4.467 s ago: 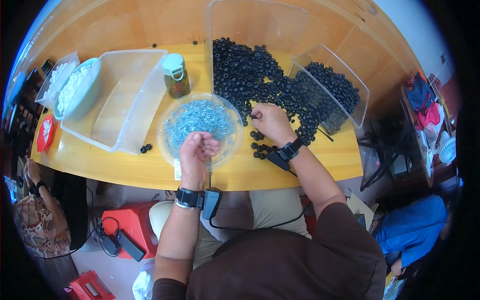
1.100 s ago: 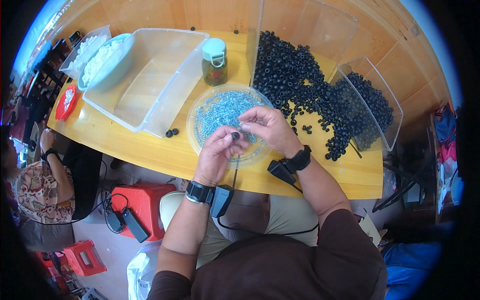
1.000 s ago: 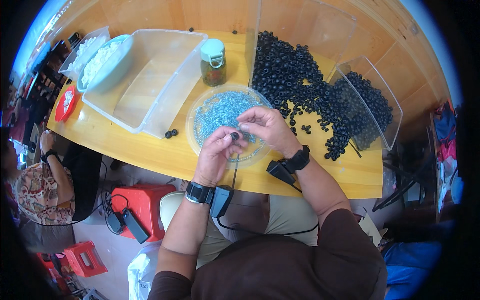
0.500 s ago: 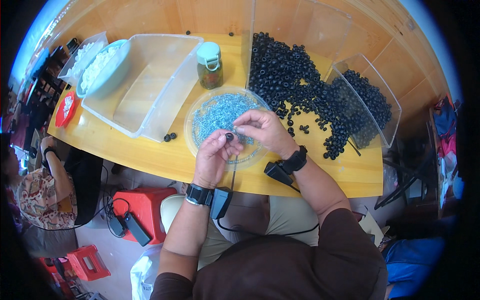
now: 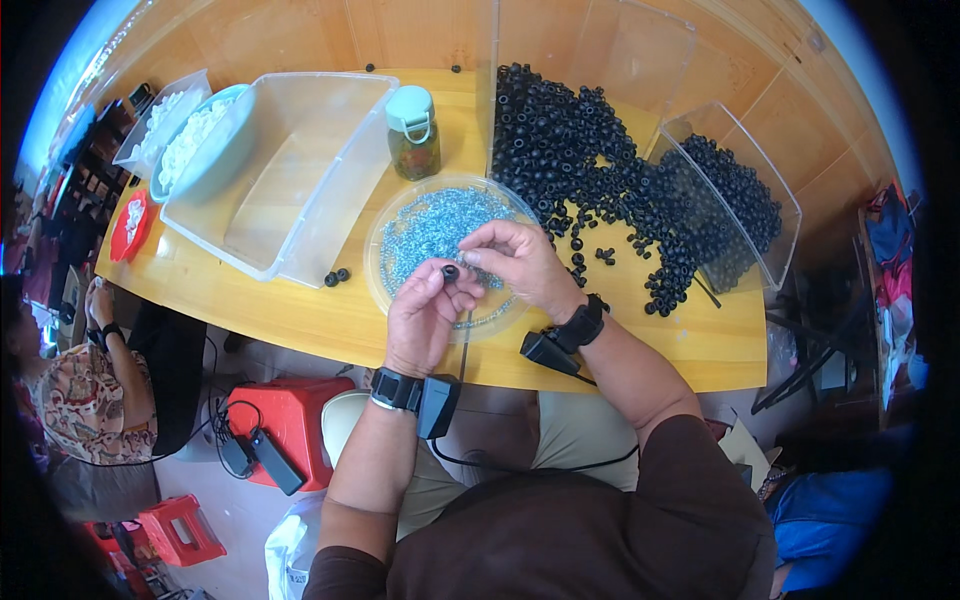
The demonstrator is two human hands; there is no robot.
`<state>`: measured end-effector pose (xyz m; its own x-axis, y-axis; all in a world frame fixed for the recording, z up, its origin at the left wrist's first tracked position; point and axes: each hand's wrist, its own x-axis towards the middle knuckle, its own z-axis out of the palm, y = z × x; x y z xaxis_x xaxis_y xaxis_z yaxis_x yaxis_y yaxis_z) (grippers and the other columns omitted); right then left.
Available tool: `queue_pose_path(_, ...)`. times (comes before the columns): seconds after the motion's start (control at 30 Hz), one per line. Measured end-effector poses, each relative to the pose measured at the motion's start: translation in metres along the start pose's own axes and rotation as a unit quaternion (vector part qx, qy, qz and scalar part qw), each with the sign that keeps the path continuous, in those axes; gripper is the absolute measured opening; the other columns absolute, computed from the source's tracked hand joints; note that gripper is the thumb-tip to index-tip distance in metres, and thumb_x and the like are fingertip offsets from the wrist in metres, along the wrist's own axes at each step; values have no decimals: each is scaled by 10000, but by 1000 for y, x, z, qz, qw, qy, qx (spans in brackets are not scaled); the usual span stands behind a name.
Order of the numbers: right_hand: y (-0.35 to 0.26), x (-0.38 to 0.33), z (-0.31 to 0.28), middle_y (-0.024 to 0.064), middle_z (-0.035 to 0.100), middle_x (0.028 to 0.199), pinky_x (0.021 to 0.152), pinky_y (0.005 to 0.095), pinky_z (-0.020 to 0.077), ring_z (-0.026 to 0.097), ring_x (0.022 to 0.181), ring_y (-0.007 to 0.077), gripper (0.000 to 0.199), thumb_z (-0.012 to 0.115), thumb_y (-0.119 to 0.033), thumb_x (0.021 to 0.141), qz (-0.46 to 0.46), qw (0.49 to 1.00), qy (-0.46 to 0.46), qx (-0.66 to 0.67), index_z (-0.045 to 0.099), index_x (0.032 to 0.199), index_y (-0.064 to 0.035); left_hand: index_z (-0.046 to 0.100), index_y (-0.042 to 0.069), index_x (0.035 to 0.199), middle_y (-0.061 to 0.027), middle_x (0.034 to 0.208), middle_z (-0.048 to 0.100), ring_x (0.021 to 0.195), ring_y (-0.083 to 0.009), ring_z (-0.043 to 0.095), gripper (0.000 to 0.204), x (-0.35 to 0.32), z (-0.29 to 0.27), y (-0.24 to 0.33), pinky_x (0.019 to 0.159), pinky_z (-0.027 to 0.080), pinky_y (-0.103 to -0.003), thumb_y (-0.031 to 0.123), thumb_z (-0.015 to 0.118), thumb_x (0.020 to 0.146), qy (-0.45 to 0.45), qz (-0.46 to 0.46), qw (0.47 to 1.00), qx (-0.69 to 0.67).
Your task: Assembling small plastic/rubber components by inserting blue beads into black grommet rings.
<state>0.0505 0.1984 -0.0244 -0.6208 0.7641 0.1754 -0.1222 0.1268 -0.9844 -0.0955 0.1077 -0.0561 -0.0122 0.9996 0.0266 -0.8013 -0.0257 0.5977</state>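
Observation:
Over a clear round tub (image 5: 377,262), my two hands are close together. Pinched between thumb and fingers of my left hand (image 5: 422,312) is a small round black cap (image 5: 450,273). The fingertips of my right hand (image 5: 522,268) press together just above it; whatever they hold is too small to make out. Many tiny pale-blue, glassy pieces (image 5: 440,222) lie in the tub below. Beyond my right hand spreads a large heap of black ring-like caps (image 5: 570,135), each apparently hollow.
A clear bin (image 5: 280,170) stands left of a green-lidded bottle (image 5: 413,135). Farther left are a tilted green bowl (image 5: 225,140) of white pieces and a red dish (image 5: 124,240). At right, a tipped clear box (image 5: 790,225) holds more caps. A co-worker (image 5: 95,390) sits at left.
My hands keep nearly the same pose over the tub, with the black cap still in my left fingers. The view has shifted slightly. At left, the co-worker's hands have moved up.

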Motion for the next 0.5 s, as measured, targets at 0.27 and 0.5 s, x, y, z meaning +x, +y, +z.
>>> queue_pose_path(0.27, -3, -1, 3, 27, 660, 816, 661, 212, 505, 613, 720, 69, 115, 593, -30, 898, 22, 1000, -15, -2, 648, 993, 8, 566, -13, 1010, -139, 964, 615, 868, -251, 619, 264, 0, -3, -1, 784, 488, -323, 235, 555, 920, -58, -8, 998, -14)
queue_pose_path(0.5, -3, 0, 1, 24, 665, 831, 674, 225, 504, 617, 738, 77, 121, 634, -58, 868, -18, 998, 46, -37, 662, 966, 7, 568, -4, 958, -138, 941, 593, 830, -251, 596, 275, -2, 0, 0, 755, 470, -324, 266, 546, 913, -60, 14, 997, -45)
